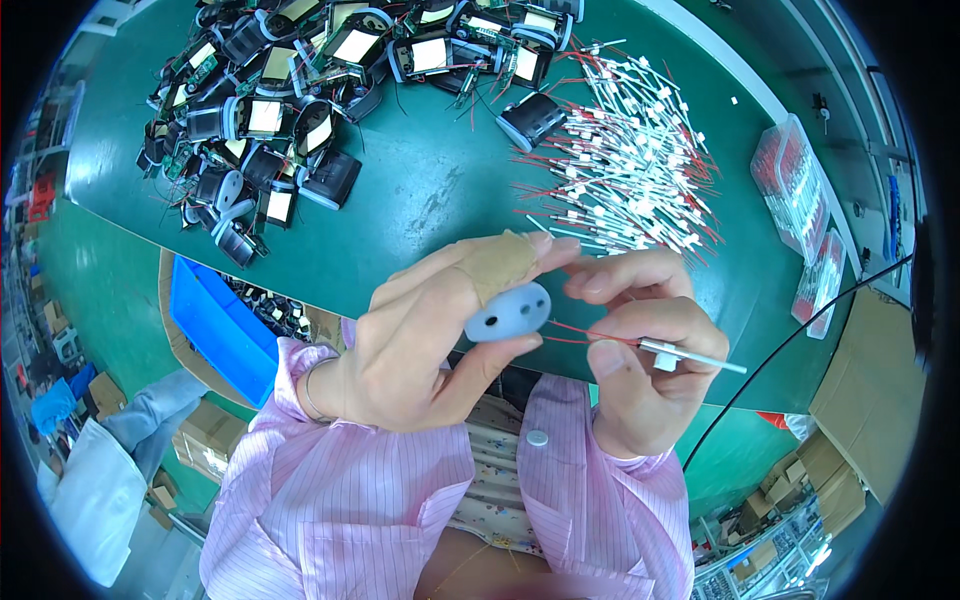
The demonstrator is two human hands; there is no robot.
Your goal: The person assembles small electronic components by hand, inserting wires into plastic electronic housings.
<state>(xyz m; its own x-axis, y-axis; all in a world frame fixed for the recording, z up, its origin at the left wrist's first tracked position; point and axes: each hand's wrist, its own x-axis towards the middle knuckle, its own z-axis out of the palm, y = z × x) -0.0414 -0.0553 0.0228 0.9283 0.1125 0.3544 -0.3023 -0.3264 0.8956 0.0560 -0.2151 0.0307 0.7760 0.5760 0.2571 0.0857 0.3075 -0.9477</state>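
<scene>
Near the front edge of the green table, my left hand pinches a pale grey-blue oval plastic piece with dark holes in its face. A tan wrap covers one of its fingers. Close beside it, my right hand is closed on a thin white probe with a small white block. Two thin red wires run from the probe toward the oval piece; where they end is hidden by the fingers. The probe's white tip points out to the right.
Black plastic housings with loose circuit boards are heaped at the far left. Several white probes with red wires lie piled at right. Clear plastic boxes line the right edge. A blue tray sits below the table's left side. A black cable crosses at right.
</scene>
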